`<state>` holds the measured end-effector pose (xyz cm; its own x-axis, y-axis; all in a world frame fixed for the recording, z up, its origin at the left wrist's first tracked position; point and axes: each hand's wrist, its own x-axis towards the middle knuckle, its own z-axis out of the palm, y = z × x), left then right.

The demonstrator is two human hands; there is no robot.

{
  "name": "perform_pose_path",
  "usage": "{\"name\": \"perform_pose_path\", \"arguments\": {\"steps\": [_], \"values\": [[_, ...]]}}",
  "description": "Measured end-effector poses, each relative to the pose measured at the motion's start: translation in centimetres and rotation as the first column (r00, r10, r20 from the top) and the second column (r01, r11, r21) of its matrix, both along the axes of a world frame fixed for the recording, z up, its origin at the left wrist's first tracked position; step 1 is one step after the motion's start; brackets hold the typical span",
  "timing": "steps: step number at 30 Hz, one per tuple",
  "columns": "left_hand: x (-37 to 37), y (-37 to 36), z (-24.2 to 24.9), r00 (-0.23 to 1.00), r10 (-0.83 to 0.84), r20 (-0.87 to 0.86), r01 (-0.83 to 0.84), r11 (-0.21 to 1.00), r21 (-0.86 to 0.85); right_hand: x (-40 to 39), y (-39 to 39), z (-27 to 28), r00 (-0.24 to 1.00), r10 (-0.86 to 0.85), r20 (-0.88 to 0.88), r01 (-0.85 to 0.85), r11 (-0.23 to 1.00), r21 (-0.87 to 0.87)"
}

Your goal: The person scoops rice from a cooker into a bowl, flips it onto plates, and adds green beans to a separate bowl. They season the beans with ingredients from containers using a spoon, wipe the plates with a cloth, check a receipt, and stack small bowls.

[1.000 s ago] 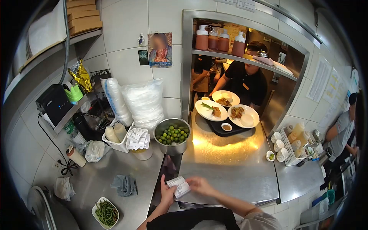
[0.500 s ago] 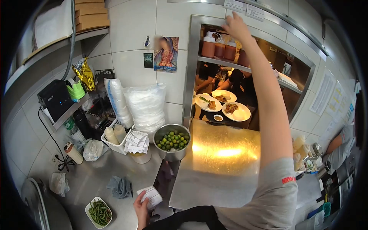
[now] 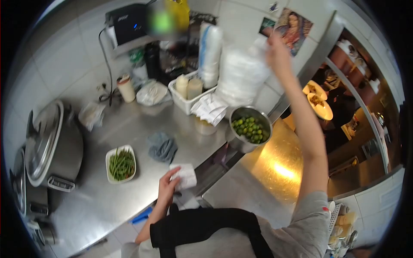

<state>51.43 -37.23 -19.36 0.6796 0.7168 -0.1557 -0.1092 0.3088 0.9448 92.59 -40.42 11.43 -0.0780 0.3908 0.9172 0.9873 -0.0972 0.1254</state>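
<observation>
My left hand (image 3: 167, 185) is closed on a small stack of white paper slips (image 3: 186, 176), held over the front edge of the steel counter. My right hand (image 3: 278, 53) is raised at the end of an outstretched arm, before the tiled wall and close to the colour picture (image 3: 294, 28). Motion smears its fingers, and a pale blur beside them may be a slip or part of the plastic bag (image 3: 243, 75) behind. Below that arm stands a steel pot of green limes (image 3: 249, 129). More paper slips (image 3: 209, 109) sit on a tub beside the pot.
A white dish of green beans (image 3: 121, 164) and a crumpled grey-blue cloth (image 3: 162, 147) lie on the counter (image 3: 94, 206). A large lidded cooker (image 3: 56, 146) stands at left. Squeeze bottles fill a white basket (image 3: 185, 101). Plated food (image 3: 318, 105) shows through the pass window at right.
My right hand has come down and left from the rail above the pass window. The view has swung left and tilted. My left hand still holds the slips.
</observation>
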Motion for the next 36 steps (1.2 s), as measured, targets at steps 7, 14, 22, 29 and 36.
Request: {"name": "perform_pose_path", "arguments": {"steps": [7,14,22,29,36], "values": [[-0.5,2.2,1.3,0.942,0.050,0.332,0.116,0.880,-0.460,-6.6,6.3,-13.7,0.988,-0.108,0.113,0.142,0.920,-0.366],[-1.3,2.2,2.0,0.950,0.004,0.313,0.138,0.891,-0.432,-8.4,4.8,-16.1,0.995,-0.040,0.091,0.075,0.907,-0.415],[1.7,0.9,1.5,0.921,-0.217,0.322,0.341,0.851,-0.400,-13.3,0.2,-21.6,0.981,-0.143,-0.132,0.065,0.880,-0.471],[7.5,-4.7,-1.2,0.821,-0.439,0.365,0.566,0.706,-0.425,-27.1,-15.4,-28.3,0.637,-0.171,-0.752,0.017,0.978,-0.209],[10.1,-6.8,-5.9,0.764,-0.619,-0.181,0.568,0.513,0.643,-30.1,-20.5,-34.7,0.656,-0.444,-0.611,0.179,0.877,-0.446]]}}
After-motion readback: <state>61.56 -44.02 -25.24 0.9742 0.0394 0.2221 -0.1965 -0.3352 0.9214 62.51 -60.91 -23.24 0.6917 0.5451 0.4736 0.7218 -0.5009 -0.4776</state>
